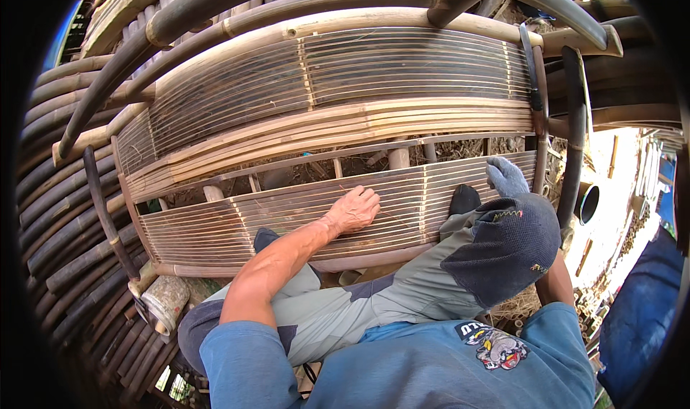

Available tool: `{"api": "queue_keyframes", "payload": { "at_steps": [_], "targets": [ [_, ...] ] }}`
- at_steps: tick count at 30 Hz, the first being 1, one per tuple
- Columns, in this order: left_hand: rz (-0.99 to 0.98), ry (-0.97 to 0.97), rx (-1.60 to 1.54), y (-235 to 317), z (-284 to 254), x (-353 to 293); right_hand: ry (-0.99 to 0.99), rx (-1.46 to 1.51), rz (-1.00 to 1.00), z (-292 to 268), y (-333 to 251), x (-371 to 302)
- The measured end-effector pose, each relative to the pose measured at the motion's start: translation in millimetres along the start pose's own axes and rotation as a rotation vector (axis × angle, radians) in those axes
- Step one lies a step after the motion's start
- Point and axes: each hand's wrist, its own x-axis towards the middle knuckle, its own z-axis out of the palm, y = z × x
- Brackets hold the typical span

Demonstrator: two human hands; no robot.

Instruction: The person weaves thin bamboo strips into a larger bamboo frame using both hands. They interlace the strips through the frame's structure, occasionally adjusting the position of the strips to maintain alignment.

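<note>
Low over the near panel of thin bamboo slats [323,229], my bare left hand [356,209] has its fingers curled in. Thin reddish strands cross the slats beside it; what the fingers hold, if anything, is hidden. My right hand [508,177], in a grey-blue glove, rests at the panel's right end beyond my raised knee. Its fingers look slightly apart and hold nothing that I can see; the knee covers its wrist. Pale cross bindings [424,204] run across the slats.
Behind a gap lies a stack of pale bamboo strips [345,129], then another slatted panel [402,64]. Dark bamboo poles [302,10] frame the bench, with more piled at left. A whitish bucket [165,297] stands at lower left. An open pipe end [588,202] is at right.
</note>
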Motion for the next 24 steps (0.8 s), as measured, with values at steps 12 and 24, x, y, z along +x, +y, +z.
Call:
{"api": "queue_keyframes", "payload": {
  "at_steps": [12,24],
  "targets": [
    [-0.290,0.035,-1.261,-44,-142,64,-0.736,0.543,-0.029,61,-195,-20],
    [-0.767,0.040,-0.840,-101,-69,-68,0.502,-0.004,0.013,-17,-194,-87]
  ]
}}
